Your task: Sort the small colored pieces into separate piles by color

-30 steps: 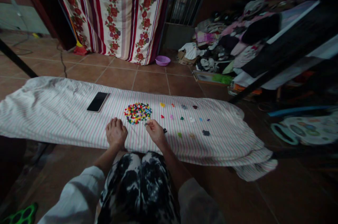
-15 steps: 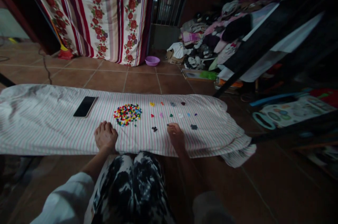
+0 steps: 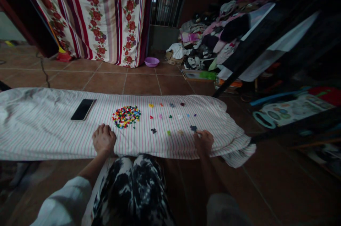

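Observation:
My left hand (image 3: 104, 139) lies palm down on the striped cloth (image 3: 53, 137), its fingers stretched forward and holding nothing. Just beyond it is a round heap of small multicoloured beads (image 3: 126, 116). To the right, my right hand (image 3: 204, 141) has thumb and finger pinched together beside a dark grey bead cluster (image 3: 193, 128). Whatever is between those fingertips is too small to make out. Small groups sorted by colour sit in rows, among them black beads (image 3: 153, 131), lime green beads (image 3: 168, 132), beige beads (image 3: 180, 132) and yellow beads (image 3: 151, 105).
A phone (image 3: 83, 109) rests on the cloth left of the heap. Beyond the cloth's far edge are a tiled floor, a purple basin (image 3: 151, 62) and a floral curtain (image 3: 106, 16). Clothes (image 3: 213, 37) are piled at the back right, behind a dark slanting pole (image 3: 226, 85).
My right hand has moved right, from near the lime green and beige beads to the dark grey cluster, uncovering those two groups. My left hand stays in place. The view has shifted slightly.

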Demonstrator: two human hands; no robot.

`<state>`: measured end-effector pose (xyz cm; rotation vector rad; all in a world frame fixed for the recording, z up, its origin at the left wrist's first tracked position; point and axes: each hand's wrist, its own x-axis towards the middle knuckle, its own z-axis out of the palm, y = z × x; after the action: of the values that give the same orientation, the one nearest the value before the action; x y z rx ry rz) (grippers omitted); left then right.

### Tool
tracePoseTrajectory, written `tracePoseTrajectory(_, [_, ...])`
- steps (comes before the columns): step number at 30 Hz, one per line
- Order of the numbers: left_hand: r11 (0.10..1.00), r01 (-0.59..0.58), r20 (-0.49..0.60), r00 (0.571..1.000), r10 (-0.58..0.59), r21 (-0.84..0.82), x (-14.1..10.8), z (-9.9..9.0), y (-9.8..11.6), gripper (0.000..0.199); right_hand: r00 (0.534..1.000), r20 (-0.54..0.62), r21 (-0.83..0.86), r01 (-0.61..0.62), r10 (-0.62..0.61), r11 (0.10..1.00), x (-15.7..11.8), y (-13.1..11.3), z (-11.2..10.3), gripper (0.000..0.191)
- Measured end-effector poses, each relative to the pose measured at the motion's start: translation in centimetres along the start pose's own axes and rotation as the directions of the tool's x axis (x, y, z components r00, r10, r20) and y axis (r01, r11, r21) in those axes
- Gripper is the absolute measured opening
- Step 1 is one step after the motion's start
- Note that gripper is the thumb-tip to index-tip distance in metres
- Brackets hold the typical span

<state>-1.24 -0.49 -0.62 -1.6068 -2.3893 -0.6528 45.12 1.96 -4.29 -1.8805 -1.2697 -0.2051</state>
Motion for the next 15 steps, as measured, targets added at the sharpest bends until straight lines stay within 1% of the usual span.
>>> tracePoseTrajectory(5, [1.000,0.002,-0.006,1.000,-0.002,0.013,0.00,0.23,-0.12,0.031,0.998,0.057,0.004,0.006,-0.006,1.000,0.14,0.09,0.30,0.025])
tracePoseTrajectory(10, [1.000,0.000,-0.005,1.000,0.000,0.014,0.04,0.28,-0.13,0.031,0.998,0.064,-0.006,0.020,-0.019,1.000,0.33,0.32,0.56,0.025])
tracePoseTrajectory(15, [1.000,-0.007,0.000,1.000,0.007,0.013,0.00,0.17,-0.10,0.033,0.998,0.056,0.023,0.031,-0.032,0.999,0.12,0.97,0.48,0.026])
